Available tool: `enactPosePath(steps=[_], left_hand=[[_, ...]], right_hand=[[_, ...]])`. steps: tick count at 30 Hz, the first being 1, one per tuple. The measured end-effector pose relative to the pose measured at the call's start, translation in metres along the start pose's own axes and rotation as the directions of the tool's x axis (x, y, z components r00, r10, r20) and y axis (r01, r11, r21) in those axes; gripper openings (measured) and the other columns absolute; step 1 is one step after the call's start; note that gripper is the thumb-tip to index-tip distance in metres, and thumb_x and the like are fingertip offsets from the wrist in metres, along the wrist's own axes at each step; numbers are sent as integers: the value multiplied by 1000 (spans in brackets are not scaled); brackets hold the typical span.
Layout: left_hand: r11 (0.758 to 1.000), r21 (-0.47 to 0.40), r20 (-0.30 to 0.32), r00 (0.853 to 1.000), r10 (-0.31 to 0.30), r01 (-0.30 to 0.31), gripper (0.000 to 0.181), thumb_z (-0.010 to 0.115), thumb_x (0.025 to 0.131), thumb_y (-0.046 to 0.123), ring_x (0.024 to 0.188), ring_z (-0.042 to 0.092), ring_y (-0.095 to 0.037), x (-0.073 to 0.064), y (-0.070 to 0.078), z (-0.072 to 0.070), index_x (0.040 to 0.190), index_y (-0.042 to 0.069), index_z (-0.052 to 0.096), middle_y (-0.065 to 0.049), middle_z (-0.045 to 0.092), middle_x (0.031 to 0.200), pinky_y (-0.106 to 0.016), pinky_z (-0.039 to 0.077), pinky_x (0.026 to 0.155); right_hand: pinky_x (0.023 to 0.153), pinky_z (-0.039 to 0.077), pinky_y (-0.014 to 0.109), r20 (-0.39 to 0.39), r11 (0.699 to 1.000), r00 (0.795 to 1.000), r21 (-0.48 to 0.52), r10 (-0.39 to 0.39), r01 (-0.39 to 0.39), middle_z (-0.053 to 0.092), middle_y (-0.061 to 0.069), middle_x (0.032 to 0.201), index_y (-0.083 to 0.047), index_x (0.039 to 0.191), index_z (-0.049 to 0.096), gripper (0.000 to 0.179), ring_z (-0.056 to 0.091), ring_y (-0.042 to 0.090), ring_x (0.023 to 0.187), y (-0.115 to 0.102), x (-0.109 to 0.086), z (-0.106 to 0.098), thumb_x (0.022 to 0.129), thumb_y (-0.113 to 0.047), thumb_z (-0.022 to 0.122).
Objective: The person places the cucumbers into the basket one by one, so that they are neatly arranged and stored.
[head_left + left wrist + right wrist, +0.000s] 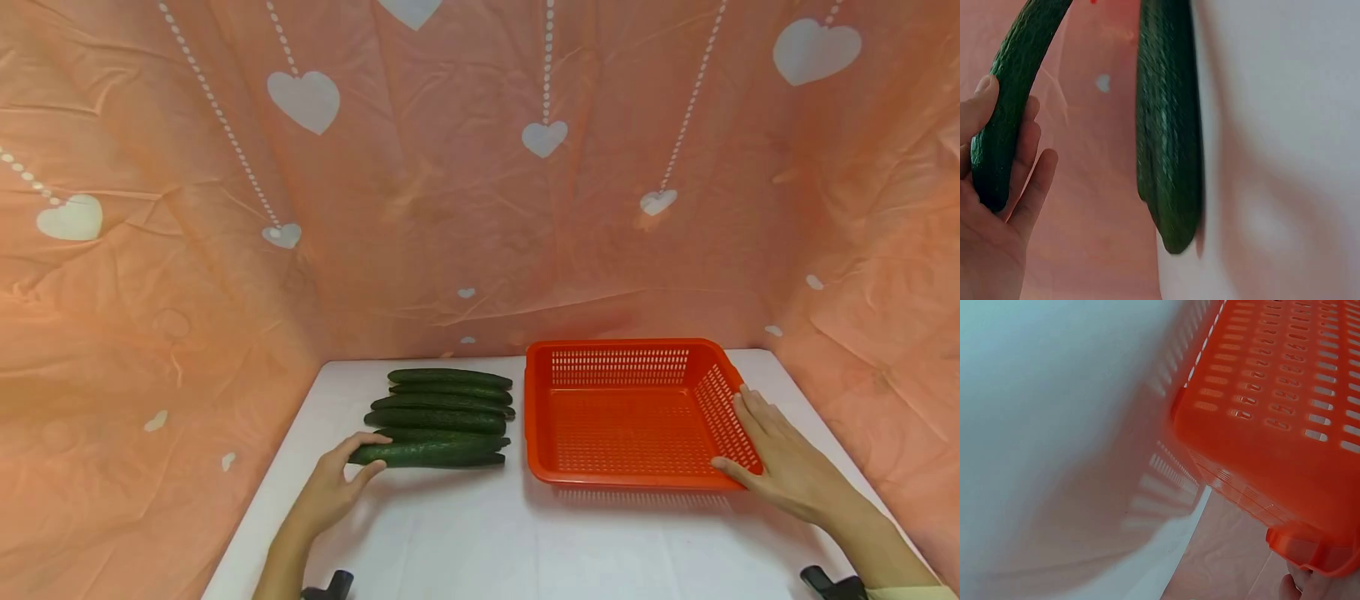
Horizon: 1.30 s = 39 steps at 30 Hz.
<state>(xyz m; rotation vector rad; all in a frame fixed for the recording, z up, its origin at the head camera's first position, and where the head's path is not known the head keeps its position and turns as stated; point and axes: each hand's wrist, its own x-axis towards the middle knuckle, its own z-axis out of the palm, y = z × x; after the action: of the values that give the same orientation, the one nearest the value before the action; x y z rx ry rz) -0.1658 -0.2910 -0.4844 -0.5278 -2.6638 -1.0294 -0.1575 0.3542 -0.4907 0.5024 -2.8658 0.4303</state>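
My left hand grips the left end of a dark green cucumber, thumb on one side and fingers on the other. In the left wrist view this cucumber is apart from two others that lie close together on the table. More cucumbers lie side by side behind it in the head view. My right hand rests on the right rim of an orange-red plastic basket, fingers extended and thumb spread towards the front corner. Only a few of its fingers show in the right wrist view, below the rim.
A white table carries the cucumbers on the left and the slotted basket on the right. Peach cloth printed with white hearts hangs behind it and along both sides.
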Motion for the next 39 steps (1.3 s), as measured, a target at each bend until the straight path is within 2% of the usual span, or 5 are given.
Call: enactPosePath(steps=[11,17,24,34,39], left_hand=[[990,-132,-40,998,37,-42,33,78,100,12,133,64,-29,23,31,15,131,18,71,3,74,131,-56,53,107],[981,-185,-34,998,52,-57,34,79,98,12,135,62,-31,39,55,32,131,17,71,1,73,133,-62,50,110],[966,-239,-25,995,99,-102,32,79,98,12,130,66,-26,55,74,58,129,18,72,4,75,128,-57,52,109],[945,-322,29,997,78,-64,31,81,97,16,108,72,-18,78,101,91,127,19,73,2,76,126,-46,57,102],[944,-324,76,993,90,-61,30,79,100,19,121,69,-23,86,114,109,128,16,72,-4,74,131,-51,54,110]], right_hand=[[119,-20,16,5,1000,1000,12,4,-5,10,30,176,9,167,17,103,0,39,166,-1,-1,-1,100,-50,70],[119,-20,15,8,1000,1000,9,1,-1,10,31,175,10,166,18,103,-1,39,166,-1,0,-1,100,-50,70],[119,-19,15,9,1000,1000,13,0,0,10,30,176,10,166,18,103,-1,38,166,-1,0,-1,100,-49,71],[119,-20,15,6,1000,1000,23,3,-3,8,30,176,10,167,15,105,0,41,165,0,-1,1,100,-50,71],[117,-22,16,16,1000,1000,25,5,-6,6,30,176,10,167,14,105,-1,43,165,2,0,0,101,-50,70]])
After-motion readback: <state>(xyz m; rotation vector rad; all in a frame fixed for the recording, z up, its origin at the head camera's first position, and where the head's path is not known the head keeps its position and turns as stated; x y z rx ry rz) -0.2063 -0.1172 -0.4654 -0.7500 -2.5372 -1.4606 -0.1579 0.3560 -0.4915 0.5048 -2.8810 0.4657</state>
